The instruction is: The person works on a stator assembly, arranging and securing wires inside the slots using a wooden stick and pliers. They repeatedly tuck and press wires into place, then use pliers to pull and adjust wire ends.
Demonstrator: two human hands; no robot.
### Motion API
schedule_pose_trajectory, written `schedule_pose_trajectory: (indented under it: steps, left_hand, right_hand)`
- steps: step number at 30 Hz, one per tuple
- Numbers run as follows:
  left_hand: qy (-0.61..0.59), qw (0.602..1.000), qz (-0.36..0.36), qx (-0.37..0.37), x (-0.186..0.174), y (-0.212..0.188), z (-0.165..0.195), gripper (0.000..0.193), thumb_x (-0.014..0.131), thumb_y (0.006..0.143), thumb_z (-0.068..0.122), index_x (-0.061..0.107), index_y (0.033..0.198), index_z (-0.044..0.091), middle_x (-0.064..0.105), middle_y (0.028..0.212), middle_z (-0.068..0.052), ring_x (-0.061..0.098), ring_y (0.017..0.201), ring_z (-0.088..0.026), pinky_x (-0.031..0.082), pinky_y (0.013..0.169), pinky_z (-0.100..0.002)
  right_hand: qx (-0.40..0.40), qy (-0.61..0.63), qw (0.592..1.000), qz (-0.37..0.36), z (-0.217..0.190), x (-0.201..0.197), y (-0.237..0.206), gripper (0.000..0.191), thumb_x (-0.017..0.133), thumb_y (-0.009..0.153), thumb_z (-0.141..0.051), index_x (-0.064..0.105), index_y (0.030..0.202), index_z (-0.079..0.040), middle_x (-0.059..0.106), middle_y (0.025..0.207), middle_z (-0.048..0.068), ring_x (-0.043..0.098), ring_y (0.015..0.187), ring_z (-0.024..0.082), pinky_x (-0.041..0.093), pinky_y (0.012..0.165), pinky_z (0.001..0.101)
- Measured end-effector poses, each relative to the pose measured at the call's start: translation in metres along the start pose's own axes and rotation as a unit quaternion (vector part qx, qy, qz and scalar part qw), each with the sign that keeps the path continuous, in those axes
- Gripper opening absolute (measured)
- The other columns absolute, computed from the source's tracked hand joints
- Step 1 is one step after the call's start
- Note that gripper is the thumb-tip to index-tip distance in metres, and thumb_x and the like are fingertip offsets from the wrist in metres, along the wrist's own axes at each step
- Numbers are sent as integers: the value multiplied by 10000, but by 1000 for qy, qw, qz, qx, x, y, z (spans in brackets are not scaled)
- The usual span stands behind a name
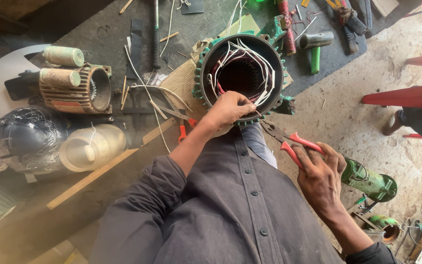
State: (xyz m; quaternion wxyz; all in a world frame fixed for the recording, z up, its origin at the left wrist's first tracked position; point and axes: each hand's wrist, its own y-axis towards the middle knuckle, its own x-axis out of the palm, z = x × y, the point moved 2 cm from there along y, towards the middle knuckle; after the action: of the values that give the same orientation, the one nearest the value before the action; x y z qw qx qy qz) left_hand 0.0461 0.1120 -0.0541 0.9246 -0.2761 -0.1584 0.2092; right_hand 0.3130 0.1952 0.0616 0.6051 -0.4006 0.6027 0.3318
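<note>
Gripping red-handled pliers (pixel 289 142), the right hand (pixel 321 178) has its fingers curled round the handles. The left hand (pixel 228 110) pinches white wires at the near rim of the round green stator housing (pixel 240 73), which stands on the cluttered floor mat (pixel 103 29); bare concrete (pixel 367 132) lies rightward.

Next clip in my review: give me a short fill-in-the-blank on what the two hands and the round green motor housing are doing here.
1. The left hand rests on the rim of the round green motor housing, near its white and ____ winding wires.
2. The right hand holds pliers with ____ handles.
3. The green-handled hammer lies on the ____ beyond the housing.

Missing words: red; red; mat
</note>
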Motion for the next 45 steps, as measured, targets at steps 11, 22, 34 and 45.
schedule_pose_trajectory:
  steps: [11,22,34,45]
  left_hand:
    - [-9,999,-35,9,-1,27,-17,198,793,842,128,779,911,-58,760,790,-94,683,663,-102,549,611,-249]
    - [-63,998,-14,-2,4,12,-9,166,764,844,53,753,948,-77,753,821,-86,706,712,-80,570,632,-220]
    - [-117,993,-29,17,2,5,-11,199,751,862,29,766,997,-115,759,843,-121,679,705,-95,528,608,-232]
    - [-84,995,-29,34,0,20,-21,179,773,848,33,779,961,-107,784,852,-130,730,715,-115,586,651,-246]
  right_hand:
    - [13,36,999,22,-4,-8,7,453,719,851,-86,713,1290,-197,724,1188,61,529,1307,316,352,1127,457]
    - [17,66,998,9,-7,-8,15,440,751,869,-137,700,1303,-185,755,1095,31,557,1205,286,404,1050,472]
    - [363,539,697,-304,23,34,12,428,706,861,-144,721,1283,-212,763,1034,21,622,1064,264,470,945,430]
    - [40,84,995,-24,-6,-6,-2,360,693,866,-127,740,1222,-155,730,1224,98,490,1379,339,321,1170,481]
